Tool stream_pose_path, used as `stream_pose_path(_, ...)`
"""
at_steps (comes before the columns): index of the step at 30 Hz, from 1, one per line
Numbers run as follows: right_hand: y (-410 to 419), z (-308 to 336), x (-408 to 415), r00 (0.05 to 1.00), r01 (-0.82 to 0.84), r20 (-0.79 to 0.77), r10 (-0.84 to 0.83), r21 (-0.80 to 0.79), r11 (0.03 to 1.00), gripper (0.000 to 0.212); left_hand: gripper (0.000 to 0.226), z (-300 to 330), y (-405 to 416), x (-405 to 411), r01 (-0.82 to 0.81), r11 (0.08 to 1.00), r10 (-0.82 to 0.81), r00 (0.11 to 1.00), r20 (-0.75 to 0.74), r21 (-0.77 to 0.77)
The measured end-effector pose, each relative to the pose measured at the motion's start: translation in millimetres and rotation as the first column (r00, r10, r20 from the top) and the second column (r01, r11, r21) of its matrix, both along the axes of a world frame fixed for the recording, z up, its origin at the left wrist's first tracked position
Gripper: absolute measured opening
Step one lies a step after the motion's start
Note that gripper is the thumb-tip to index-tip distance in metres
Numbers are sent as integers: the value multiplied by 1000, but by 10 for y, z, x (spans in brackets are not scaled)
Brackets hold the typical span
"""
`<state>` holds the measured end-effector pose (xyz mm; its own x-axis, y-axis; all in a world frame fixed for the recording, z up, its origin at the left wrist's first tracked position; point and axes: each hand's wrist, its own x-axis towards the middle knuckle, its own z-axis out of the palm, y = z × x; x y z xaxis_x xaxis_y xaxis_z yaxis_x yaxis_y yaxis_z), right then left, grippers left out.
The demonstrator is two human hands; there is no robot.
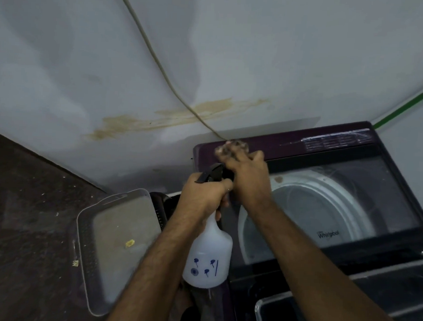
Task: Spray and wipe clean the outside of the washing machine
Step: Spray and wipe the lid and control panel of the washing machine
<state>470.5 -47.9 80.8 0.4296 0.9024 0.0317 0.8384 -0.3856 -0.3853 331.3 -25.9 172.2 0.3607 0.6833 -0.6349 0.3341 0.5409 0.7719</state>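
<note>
A: What's at the far left?

B: A grey plastic tray (119, 243), smooth and rounded at the corners, beside the washing machine (324, 213).

A: And the hands?

B: The left hand (204, 196) has its fingers curled round the neck of the spray bottle (208, 257), translucent white plastic with a black trigger. The right hand (248, 176) bunches a soft cloth (233, 148) in its fingers against the machine's glossy purple back rim.

A: Best approach?

B: I'd wipe in steady overlapping strokes along the rim, then the glass lid (325, 204), with the nozzle aimed away from the panel.
</note>
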Motion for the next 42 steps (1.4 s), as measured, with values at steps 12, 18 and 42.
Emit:
stream_pose_path(12, -159, 79, 297, 957, 194, -227, -182, 32, 980, 42, 6, 70, -159, 372, 28, 1000, -28, 1000, -2, 1)
stream_pose_path(18, -653, -54, 756, 985, 168, -41, -165, 65, 984, 40, 9, 100, -242, 619, 34, 999, -35, 999, -25, -41)
stream_pose_path(42, -1004, -19, 1792, 958, 270, 91, -271, 23, 962, 61, 6, 37, -619, 1529, -43, 999, 43, 999, -17, -29)
